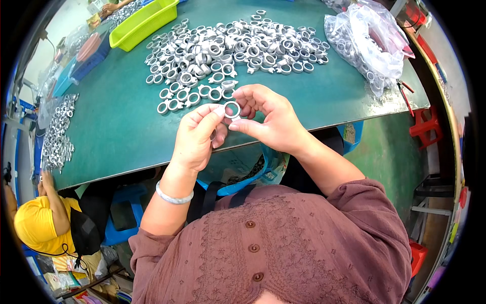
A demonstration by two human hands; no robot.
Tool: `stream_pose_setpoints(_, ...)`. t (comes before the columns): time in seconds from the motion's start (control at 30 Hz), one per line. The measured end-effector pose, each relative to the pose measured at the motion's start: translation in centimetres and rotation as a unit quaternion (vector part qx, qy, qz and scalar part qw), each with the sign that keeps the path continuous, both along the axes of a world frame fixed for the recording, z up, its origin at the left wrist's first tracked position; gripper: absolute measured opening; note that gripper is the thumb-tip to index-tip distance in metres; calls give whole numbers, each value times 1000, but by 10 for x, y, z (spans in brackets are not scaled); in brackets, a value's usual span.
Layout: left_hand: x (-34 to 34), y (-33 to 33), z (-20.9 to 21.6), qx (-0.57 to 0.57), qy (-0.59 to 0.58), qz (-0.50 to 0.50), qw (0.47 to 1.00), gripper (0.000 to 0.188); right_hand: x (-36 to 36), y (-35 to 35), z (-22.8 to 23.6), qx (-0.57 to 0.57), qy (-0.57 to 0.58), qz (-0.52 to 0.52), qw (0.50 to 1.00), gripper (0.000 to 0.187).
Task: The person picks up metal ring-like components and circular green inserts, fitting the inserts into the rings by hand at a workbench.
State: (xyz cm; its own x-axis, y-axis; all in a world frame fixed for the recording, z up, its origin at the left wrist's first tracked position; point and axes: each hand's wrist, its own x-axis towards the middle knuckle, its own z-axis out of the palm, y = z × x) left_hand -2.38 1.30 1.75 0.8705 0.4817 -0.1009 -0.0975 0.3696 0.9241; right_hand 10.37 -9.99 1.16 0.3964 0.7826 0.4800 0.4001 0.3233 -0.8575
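Note:
Between the thumb and fingers of my left hand (200,126) is a grey metal ring (232,110) with a small lug at its lower edge, its round opening turned up toward me. What looks like part of another ring shows under the left fingers, mostly hidden. My right hand (266,114) curves around the right side of the held ring, thumb and fingers apart. Its thumb tip is by the lug; whether it touches cannot be made out. Just beyond my hands, several loose rings (193,99) lie in front of a big pile of similar metal rings (248,45) on the green table (116,131).
A yellow-green basket (144,25) stands at the far left, a clear bag of rings (364,43) at the far right near red-handled pliers (405,96). More small metal parts (59,134) lie by a person in yellow (43,223). A blue-rimmed container (238,187) is below the table edge.

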Motion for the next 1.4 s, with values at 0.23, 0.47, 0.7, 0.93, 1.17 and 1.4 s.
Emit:
stream_pose_setpoints(0.23, -2, 5, 2, -7, 18, -9, 1000, 20, 0, 1, -4, -6, 82, 81, 993, 36)
stream_pose_setpoints(0.47, -1, 5, 7, -34, 39, -4, 999, 22, -2, 3, 0, -22, 188, 128, 974, 25)
stream_pose_setpoints(0.7, -2, 6, 5, -46, 34, -10, 998, 25, -4, 6, 0, -25, 222, 129, 966, 21)
stream_pose_setpoints(0.93, -1, 7, 1, -38, 21, -27, 999, 25, -7, 7, -2, -26, 207, 104, 972, 25)
stream_pose_setpoints(1.17, -1, 4, 2, -16, 23, -33, 999, 26, -6, 5, -6, -48, 167, 82, 981, 25)
stream_pose_setpoints(1.4, -5, 4, -2, 7, -24, -50, 998, 22, -4, 3, -6, -22, 164, 58, 985, 22)
